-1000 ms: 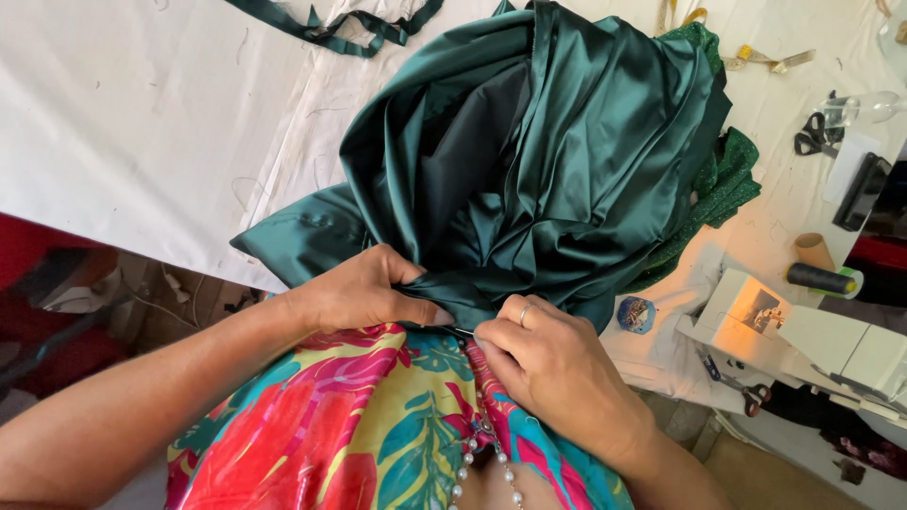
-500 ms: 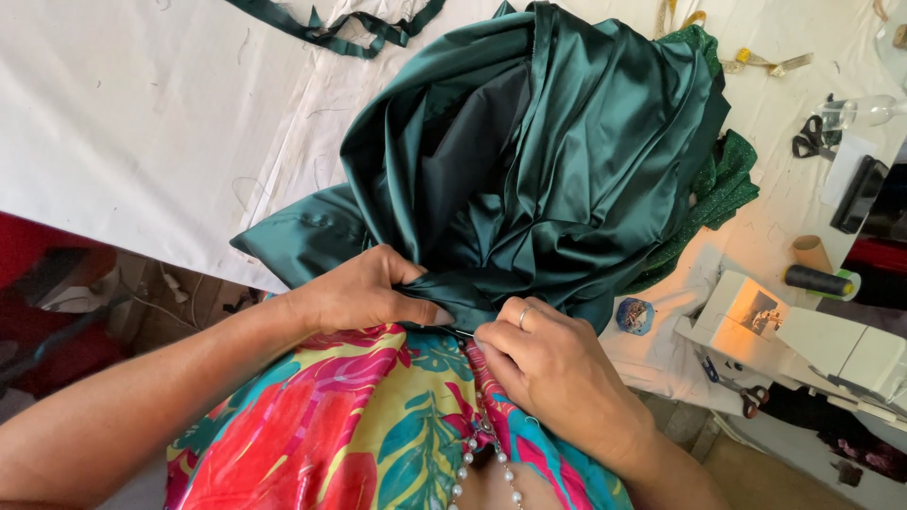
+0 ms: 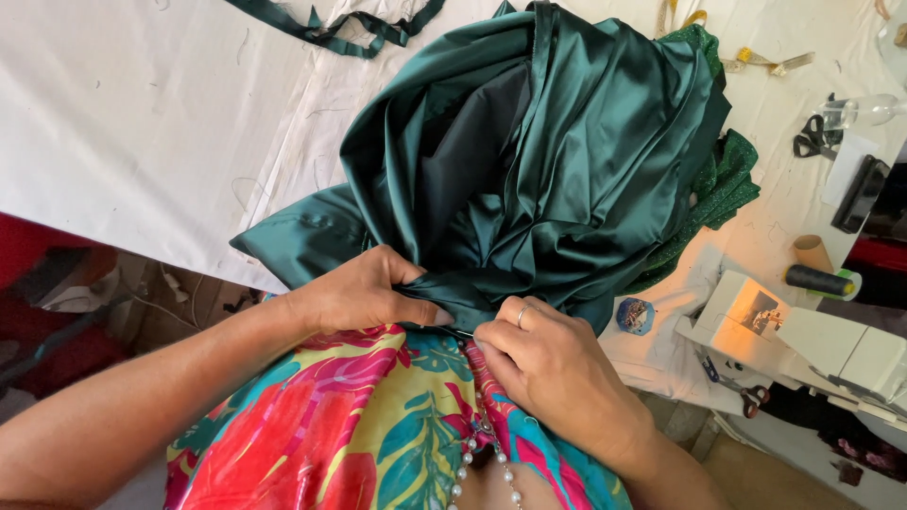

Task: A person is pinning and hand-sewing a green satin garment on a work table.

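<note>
Head view: left hand [image 3: 364, 295] pinches a fold of the bunched dark green satin fabric [image 3: 557, 161], pulled to the white table's [image 3: 142, 123] near edge to keep it taut. Right hand [image 3: 557, 368], fingers closed, grips that hem close beside, against the floral dress [image 3: 359, 425].

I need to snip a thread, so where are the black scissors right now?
In the head view, the black scissors lie at the far right of the white table, beyond the green satin fabric, beside a clear glass.

Perhaps a dark phone screen [image 3: 858, 193] (far right edge)
</note>
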